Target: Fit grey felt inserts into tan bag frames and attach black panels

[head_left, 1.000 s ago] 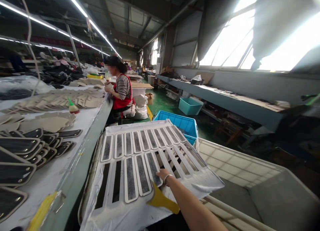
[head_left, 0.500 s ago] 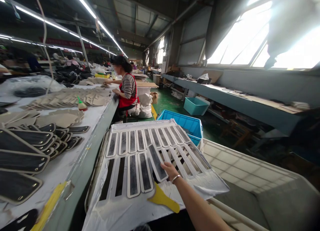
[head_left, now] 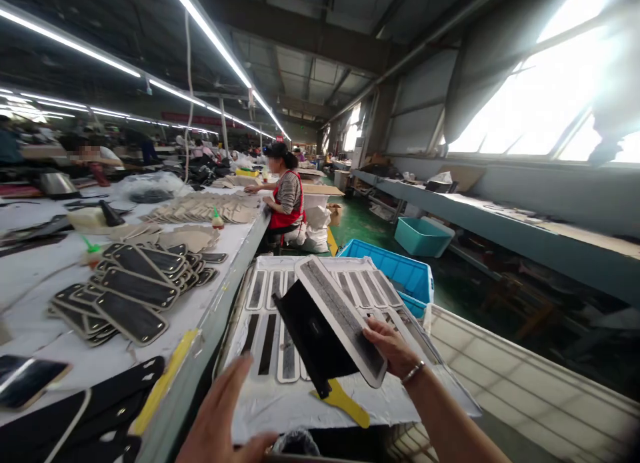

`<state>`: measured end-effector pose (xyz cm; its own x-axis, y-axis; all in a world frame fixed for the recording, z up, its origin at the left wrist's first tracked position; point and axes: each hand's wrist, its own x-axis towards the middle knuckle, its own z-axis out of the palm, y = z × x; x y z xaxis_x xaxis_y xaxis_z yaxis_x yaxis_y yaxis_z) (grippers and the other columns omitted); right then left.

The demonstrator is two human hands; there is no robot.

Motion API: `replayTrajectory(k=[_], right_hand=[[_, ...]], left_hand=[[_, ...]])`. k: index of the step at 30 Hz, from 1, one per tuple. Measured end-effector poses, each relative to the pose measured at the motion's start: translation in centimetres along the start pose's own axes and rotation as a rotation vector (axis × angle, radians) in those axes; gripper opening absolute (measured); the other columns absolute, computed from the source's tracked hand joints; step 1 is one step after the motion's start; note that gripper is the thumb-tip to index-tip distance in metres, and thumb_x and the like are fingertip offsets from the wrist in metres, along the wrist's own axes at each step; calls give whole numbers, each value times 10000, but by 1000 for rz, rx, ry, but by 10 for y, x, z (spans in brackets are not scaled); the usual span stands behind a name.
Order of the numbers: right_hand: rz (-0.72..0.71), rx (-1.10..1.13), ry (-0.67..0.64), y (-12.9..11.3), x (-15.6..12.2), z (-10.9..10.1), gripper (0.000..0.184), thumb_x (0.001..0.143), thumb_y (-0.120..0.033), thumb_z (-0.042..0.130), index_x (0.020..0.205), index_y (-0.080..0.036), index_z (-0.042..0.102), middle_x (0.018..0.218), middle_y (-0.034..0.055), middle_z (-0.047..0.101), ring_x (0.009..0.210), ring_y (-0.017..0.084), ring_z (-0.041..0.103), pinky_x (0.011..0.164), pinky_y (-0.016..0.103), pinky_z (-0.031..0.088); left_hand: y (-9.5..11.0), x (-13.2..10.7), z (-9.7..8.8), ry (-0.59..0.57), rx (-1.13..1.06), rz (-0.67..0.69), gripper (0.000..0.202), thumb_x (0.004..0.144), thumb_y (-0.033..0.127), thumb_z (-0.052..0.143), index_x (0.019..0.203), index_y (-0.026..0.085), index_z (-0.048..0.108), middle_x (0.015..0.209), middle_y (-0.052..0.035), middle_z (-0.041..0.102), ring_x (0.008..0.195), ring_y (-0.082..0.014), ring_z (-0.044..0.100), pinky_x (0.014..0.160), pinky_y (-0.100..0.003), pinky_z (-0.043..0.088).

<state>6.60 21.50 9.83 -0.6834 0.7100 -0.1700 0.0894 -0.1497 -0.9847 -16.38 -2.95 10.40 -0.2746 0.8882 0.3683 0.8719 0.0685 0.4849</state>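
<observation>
Right hand (head_left: 393,346) grips a grey panel (head_left: 343,319) with a pale border by its lower right side. Panel is tilted, raised over a white-covered rack (head_left: 280,409). A black piece (head_left: 313,326) sits against the panel's left side, angled down; can't tell if the 2 are joined. Silver bracelet (head_left: 413,371) on right wrist.

Left hand (head_left: 217,409) has fingers spread, thumb apart, grasping nothing; it's near the rack's near left corner.

Rack: bordered panels (head_left: 257,289) in a far row, dark slots (head_left: 267,345) and more panels in the near row, partly hidden by the held pieces. Yellow scraper (head_left: 347,404) lies on the near part of the rack, its upper end just by the black piece's lower tip.

Left of rack, white tabletop (head_left: 197,309): heap of dark panels (head_left: 140,289) with pale edging, beige pieces (head_left: 205,208) behind, 2 green-capped bottles (head_left: 217,219), phone (head_left: 31,381), yellow strip (head_left: 167,379) along the edge.

Co-worker (head_left: 287,199) in red apron sits farther along, 1 arm stretched over the tabletop. Blue crate (head_left: 400,269) just behind rack, pale bin (head_left: 530,356) to its right, teal tub (head_left: 423,237) farther back.
</observation>
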Motion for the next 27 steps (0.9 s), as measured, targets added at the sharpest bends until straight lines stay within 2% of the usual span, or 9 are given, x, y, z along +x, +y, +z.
replayTrajectory(k=[2,3,6,8,12,15,18,22,27], right_hand=[[19,25,-130,-12,-19,26,437,587,-524,691,798,-185,514,695,0,558,598,132,536,556,226,421],[22,35,-199,-16,-28,38,436,582,-507,706,799,-181,515,706,-4,554,600,121,523,547,210,403],[-25,7,-278,-20,-51,64,506,602,-526,692,934,-176,541,825,19,583,697,140,540,611,222,411],[-87,-23,-230,-20,-63,69,623,640,-627,603,1058,-174,520,883,50,598,764,176,560,654,256,428],[-213,-115,-186,-20,-87,63,864,686,-797,312,1256,-153,397,1004,127,602,885,253,583,725,350,459],[-350,-532,-143,-21,-104,68,935,649,-717,517,1369,-168,283,1303,146,446,1164,301,444,958,434,346],[-435,-917,36,-14,-116,83,1104,550,-562,711,1421,-176,154,1430,137,270,1288,309,277,1056,453,225],[-481,-1034,227,6,-124,94,972,682,-381,652,1432,-182,66,1437,132,256,1308,284,245,1063,451,249],[-393,-1001,169,32,-133,82,831,744,-306,561,1421,-182,95,1414,134,300,1287,272,296,1057,449,272]], left_hand=[[-3,21,-14,74,-10,-84,770,763,454,588,1374,158,224,1408,-148,334,1284,-328,307,1004,-487,355],[-2,30,-21,71,-116,-121,732,749,450,602,1340,143,298,1382,-136,387,1260,-313,354,1003,-458,364],[8,42,-38,-142,-402,-148,454,757,459,576,1084,145,575,1082,-72,655,1011,-256,591,860,-343,474],[18,39,-45,-170,-354,-167,383,771,450,551,996,148,626,959,-65,699,915,-250,632,789,-318,484],[40,24,-54,-119,70,-215,347,801,417,510,898,117,654,844,-132,705,860,-284,645,698,-308,450],[58,19,-56,-74,193,-159,308,820,399,490,878,140,646,805,-115,703,811,-266,653,645,-284,420],[78,18,-59,-31,230,-90,310,837,416,467,891,157,629,798,-91,698,798,-254,650,641,-278,409],[90,16,-64,-115,293,-22,304,844,407,459,926,162,618,832,-86,687,827,-235,635,722,-279,419],[63,4,-69,-363,253,193,515,726,346,613,1198,174,499,1023,-98,648,974,-268,579,849,-337,416]])
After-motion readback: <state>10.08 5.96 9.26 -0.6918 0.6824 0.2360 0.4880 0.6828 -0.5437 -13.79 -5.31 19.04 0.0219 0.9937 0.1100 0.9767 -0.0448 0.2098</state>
